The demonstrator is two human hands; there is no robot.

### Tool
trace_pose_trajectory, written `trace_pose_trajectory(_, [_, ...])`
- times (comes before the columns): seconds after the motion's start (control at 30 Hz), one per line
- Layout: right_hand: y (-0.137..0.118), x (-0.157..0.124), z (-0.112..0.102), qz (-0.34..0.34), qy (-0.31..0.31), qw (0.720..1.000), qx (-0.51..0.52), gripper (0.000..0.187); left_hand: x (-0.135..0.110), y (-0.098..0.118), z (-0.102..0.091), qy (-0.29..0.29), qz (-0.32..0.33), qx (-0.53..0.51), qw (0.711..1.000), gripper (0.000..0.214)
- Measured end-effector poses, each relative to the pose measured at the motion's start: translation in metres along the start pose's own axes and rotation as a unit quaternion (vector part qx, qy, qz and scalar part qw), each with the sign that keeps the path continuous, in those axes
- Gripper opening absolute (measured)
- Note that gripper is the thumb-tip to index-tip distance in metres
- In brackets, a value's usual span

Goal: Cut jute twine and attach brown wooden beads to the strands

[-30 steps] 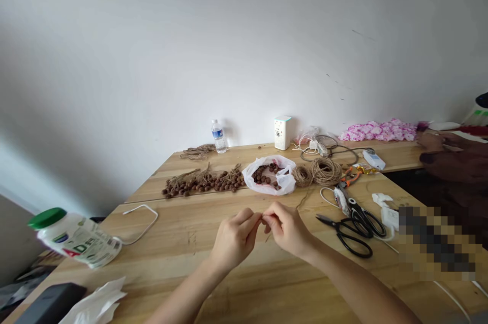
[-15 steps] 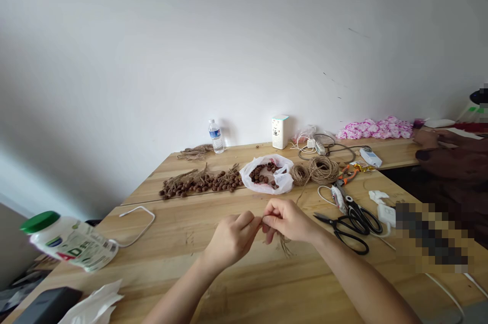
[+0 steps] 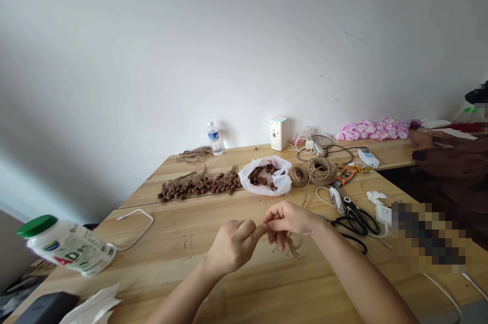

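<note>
My left hand [image 3: 233, 244] and my right hand [image 3: 292, 220] meet above the middle of the wooden table [image 3: 244, 283]. Both pinch a short piece of brown jute twine [image 3: 293, 247], whose frayed ends hang below my right fingers. Behind the hands lies a white plastic bag of brown beads [image 3: 267, 175]. A row of beaded twine pieces [image 3: 200, 185] stretches to its left. Two coils of jute twine [image 3: 315, 171] sit to the right of the bag.
Black scissors [image 3: 353, 220], orange pliers [image 3: 348, 173] and a white charger lie at the right. A green-capped bottle [image 3: 63, 245] lies at the left edge with tissue [image 3: 93, 306] and a white cable [image 3: 137, 225]. Water bottle [image 3: 214, 138] and white box [image 3: 278, 133] stand by the wall. A person's hand [image 3: 423, 137] rests far right.
My right hand has turned and shifted slightly right, and frayed twine ends now hang below it. The view has drifted a little; the left hand stays pinched at the same spot.
</note>
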State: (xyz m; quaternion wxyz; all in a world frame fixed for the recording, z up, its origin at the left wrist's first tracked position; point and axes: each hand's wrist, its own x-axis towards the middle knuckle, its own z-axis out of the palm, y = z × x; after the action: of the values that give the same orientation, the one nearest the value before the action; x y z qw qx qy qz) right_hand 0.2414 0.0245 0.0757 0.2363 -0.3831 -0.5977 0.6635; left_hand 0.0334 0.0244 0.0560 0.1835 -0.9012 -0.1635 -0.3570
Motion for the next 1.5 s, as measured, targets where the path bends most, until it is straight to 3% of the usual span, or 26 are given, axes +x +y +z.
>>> trace_pose_trajectory(0.13, [0.009,0.006,-0.025,-0.012,0.117,0.977,-0.175,0.024,-0.001,-0.006,-0.002,0.043,-0.093,-0.081,0.991,0.018])
trace_pose_trajectory(0.27, [0.019,0.012,-0.056,-0.003,0.260,0.881,-0.396,0.021,-0.001,-0.014,-0.005,0.068,-0.226,-0.201,0.951,0.018])
trace_pose_trajectory(0.37, [0.021,0.013,-0.069,0.005,0.351,0.813,-0.464,0.021,-0.001,-0.020,-0.005,0.086,-0.332,-0.262,0.902,0.017])
trace_pose_trajectory(0.43, [0.017,0.012,-0.065,0.005,0.415,0.775,-0.476,0.025,-0.001,-0.023,-0.004,0.099,-0.394,-0.283,0.869,0.016])
trace_pose_trajectory(0.5, [0.011,0.009,-0.047,-0.071,0.468,0.739,-0.479,0.029,0.000,-0.024,-0.003,0.105,-0.443,-0.296,0.840,0.017])
trace_pose_trajectory(0.57, [0.005,0.006,-0.017,-0.222,0.455,0.730,-0.459,0.026,0.002,-0.023,-0.002,0.101,-0.477,-0.309,0.817,0.019])
trace_pose_trajectory(0.6, [0.004,0.005,0.000,-0.284,0.408,0.747,-0.441,0.022,0.003,-0.022,-0.001,0.098,-0.489,-0.315,0.807,0.019])
trace_pose_trajectory(0.67, [0.006,0.004,0.034,-0.320,0.281,0.794,-0.434,0.013,0.006,-0.019,-0.001,0.093,-0.507,-0.330,0.791,0.019])
trace_pose_trajectory(0.73, [0.013,0.007,0.059,-0.296,0.242,0.800,-0.462,0.005,0.008,-0.015,-0.002,0.090,-0.521,-0.346,0.775,0.020])
trace_pose_trajectory(0.77, [0.018,0.009,0.066,-0.285,0.259,0.785,-0.485,0.004,0.010,-0.013,-0.003,0.089,-0.527,-0.356,0.766,0.021])
trace_pose_trajectory(0.83, [0.026,0.015,0.070,-0.278,0.330,0.726,-0.535,0.009,0.012,-0.009,-0.004,0.077,-0.536,-0.379,0.750,0.024])
trace_pose_trajectory(0.9, [0.030,0.019,0.065,-0.287,0.398,0.659,-0.570,0.010,0.014,-0.007,-0.006,0.057,-0.540,-0.411,0.733,0.027])
trace_pose_trajectory(0.97, [0.029,0.021,0.057,-0.297,0.436,0.613,-0.588,0.008,0.015,-0.006,-0.006,0.029,-0.543,-0.452,0.707,0.031])
trace_pose_trajectory(1.1, [0.023,0.018,0.051,-0.312,0.456,0.572,-0.607,0.013,0.013,-0.006,-0.002,-0.006,-0.562,-0.539,0.627,0.039])
trace_pose_trajectory(1.23, [0.020,0.016,0.052,-0.357,0.423,0.575,-0.602,0.022,0.011,-0.007,0.002,-0.006,-0.580,-0.577,0.575,0.046])
trace_pose_trajectory(1.3, [0.021,0.017,0.051,-0.384,0.390,0.583,-0.600,0.025,0.012,-0.007,0.001,-0.002,-0.585,-0.564,0.583,0.046])
trace_pose_trajectory(1.43, [0.020,0.017,0.044,-0.411,0.362,0.594,-0.589,0.025,0.015,-0.008,-0.004,0.030,-0.547,-0.484,0.683,0.033])
trace_pose_trajectory(1.5, [0.018,0.015,0.039,-0.423,0.350,0.601,-0.581,0.025,0.016,-0.009,-0.007,0.036,-0.525,-0.456,0.717,0.029])
